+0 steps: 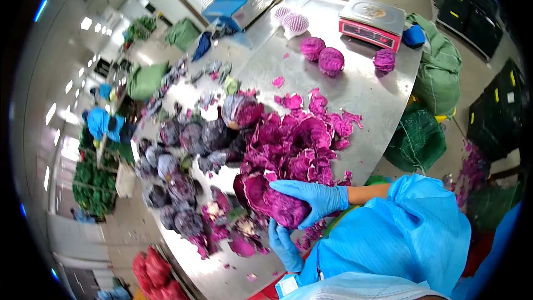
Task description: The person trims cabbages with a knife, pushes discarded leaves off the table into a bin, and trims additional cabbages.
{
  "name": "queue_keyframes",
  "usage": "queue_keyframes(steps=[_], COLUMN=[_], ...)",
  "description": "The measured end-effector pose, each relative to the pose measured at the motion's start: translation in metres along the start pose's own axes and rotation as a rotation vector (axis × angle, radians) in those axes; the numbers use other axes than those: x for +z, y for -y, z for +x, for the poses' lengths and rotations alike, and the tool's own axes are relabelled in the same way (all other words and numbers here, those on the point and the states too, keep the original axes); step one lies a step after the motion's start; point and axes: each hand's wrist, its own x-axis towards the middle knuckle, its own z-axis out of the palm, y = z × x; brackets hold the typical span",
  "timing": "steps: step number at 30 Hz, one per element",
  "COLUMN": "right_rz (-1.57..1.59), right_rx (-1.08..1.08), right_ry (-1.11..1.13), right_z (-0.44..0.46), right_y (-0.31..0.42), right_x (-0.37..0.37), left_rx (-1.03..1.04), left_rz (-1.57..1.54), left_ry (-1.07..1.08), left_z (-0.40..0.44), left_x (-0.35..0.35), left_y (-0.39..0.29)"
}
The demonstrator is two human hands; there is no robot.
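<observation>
A peeled, bright purple red cabbage (pixel 288 211) is held between my two blue-gloved hands. My right hand (pixel 316 200) is closed round its upper side, the thumb stretched across the top. Against its lower side rests my left hand (pixel 285 246), fingers bent toward the cabbage; part of that hand's grip is hidden. Loose purple leaves (pixel 297 141) form a heap just beyond my hands. Alongside lies a pile of dark unpeeled red cabbages (pixel 189 222), and a partly peeled cabbage (pixel 244 111) sits at the pile's far edge.
On the metal table (pixel 369 105) stand a red digital scale (pixel 371 22), several peeled cabbages (pixel 331 61) and net-wrapped ones (pixel 295 24). Green sacks (pixel 441 72) and dark crates (pixel 499 111) line the right side. Red sacks (pixel 158 275) lie at lower left. People in blue (pixel 104 124) are farther off.
</observation>
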Motion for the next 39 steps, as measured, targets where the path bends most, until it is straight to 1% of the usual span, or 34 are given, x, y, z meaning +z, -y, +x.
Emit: queue_keyframes(steps=[1, 3, 4, 5, 7, 10, 12, 13, 14, 15, 16, 17, 18, 19, 21, 23, 24, 25, 27, 32, 35, 39], right_rz=[-0.011, -0.056, -0.075, -0.088, -0.108, -0.089, -0.090, -0.102, -0.083, -0.067, 0.134, 0.248, 0.208, 0.166, 0.145, 0.293, 0.282, 0.433, 0.493, 0.639, 0.718, 0.776], right_rx=[0.005, -0.016, 0.031, 0.026, 0.008, 0.007, -0.040, -0.016, -0.013, -0.013, 0.134, 0.170, 0.095, 0.025, -0.001, 0.107, 0.109, 0.128, 0.307, 0.401, 0.375, 0.361], right_ry=[0.003, -0.009, 0.014, 0.005, -0.003, -0.011, -0.020, -0.016, -0.031, -0.046, -0.061, -0.094, -0.197, -0.281, -0.378, -0.406, -0.506, -0.517, -0.439, -0.391, -0.347, -0.157], right_z=[-0.003, -0.007, -0.011, -0.012, -0.016, -0.024, -0.029, -0.034, -0.039, -0.045, -0.062, -0.075, -0.087, -0.100, -0.124, -0.149, -0.155, -0.163, -0.174, -0.185, -0.184, -0.178], right_y=[-0.001, 0.001, 0.001, 0.007, 0.010, 0.009, 0.000, -0.004, -0.004, -0.006, -0.006, -0.019, -0.030, -0.036, -0.044, -0.045, -0.045, -0.048, -0.050, -0.077, -0.078, -0.079], right_x=[-0.001, -0.006, -0.010, -0.015, -0.025, -0.042, -0.059, -0.071, -0.089, -0.113, -0.142, -0.163, -0.180, -0.207, -0.258, -0.306, -0.317, -0.330, -0.358, -0.376, -0.391, -0.413], left_rx=[-0.022, 0.036, -0.017, -0.016, -0.043, 0.069, 0.128, 0.159, 0.267, 0.252, 0.235, 0.214, 0.197, 0.180, 0.159, 0.146, 0.137, 0.126, 0.110, 0.072, 0.057, 0.045], left_rz=[-0.010, -0.038, -0.026, -0.044, -0.041, 0.059, 0.276, 0.385, 0.440, 0.350, 0.261, 0.177, 0.092, 0.079, 0.176, 0.291, 0.349, 0.394, 0.484, 0.630, 0.708, 0.792], left_ry=[0.031, 0.080, 0.117, 0.129, 0.089, 0.045, -0.018, -0.051, -0.109, -0.141, -0.172, -0.202, -0.234, -0.267, -0.289, -0.283, -0.280, -0.285, -0.303, -0.356, -0.393, -0.450], left_z=[0.003, 0.006, 0.007, 0.008, 0.011, 0.016, 0.021, 0.024, 0.030, 0.037, 0.040, 0.044, 0.048, 0.053, 0.061, 0.073, 0.077, 0.076, 0.076, 0.078, 0.075, 0.058], left_x=[-0.002, 0.003, 0.003, 0.006, 0.016, 0.034, 0.048, 0.058, 0.078, 0.101, 0.127, 0.159, 0.191, 0.223, 0.273, 0.318, 0.335, 0.350, 0.376, 0.415, 0.420, 0.414], left_y=[0.010, 0.014, 0.012, 0.014, 0.014, 0.022, 0.035, 0.046, 0.047, 0.049, 0.050, 0.043, 0.035, 0.031, 0.024, 0.021, 0.018, 0.016, 0.009, -0.003, -0.013, -0.026])
